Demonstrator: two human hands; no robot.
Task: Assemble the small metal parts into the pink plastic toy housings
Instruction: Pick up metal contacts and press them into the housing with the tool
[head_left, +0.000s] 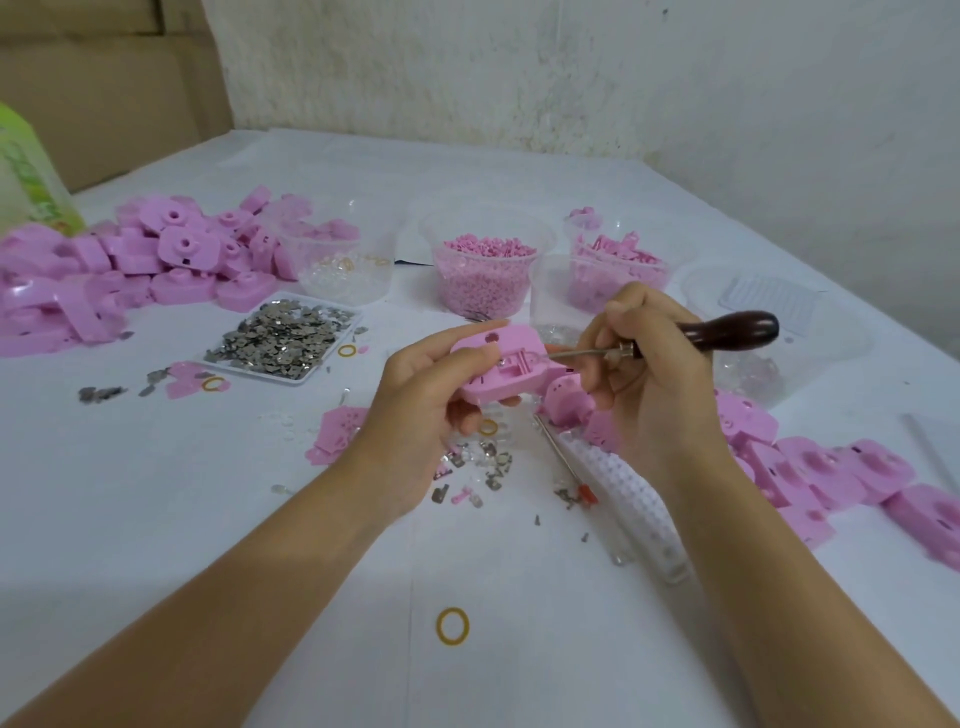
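My left hand (426, 410) holds a pink plastic housing (498, 366) above the table, its open inside facing up. My right hand (644, 374) grips a tool with a dark wooden handle (727, 330); its thin metal tip points left into the housing's inner slot. A white tray of small metal parts (283, 340) lies to the left. Loose metal parts (480, 465) lie scattered under my hands. Empty pink housings are piled at the far left (130, 270), and more pink housings lie along the right (841, 478).
Clear tubs stand at the back: one with clear bits (337, 260), one with pink pellets (485, 265), one with pink pieces (615, 267). A second thin tool (563, 460) and a white strip (634, 493) lie below my right hand. Yellow rubber bands (453, 626) dot the white cloth.
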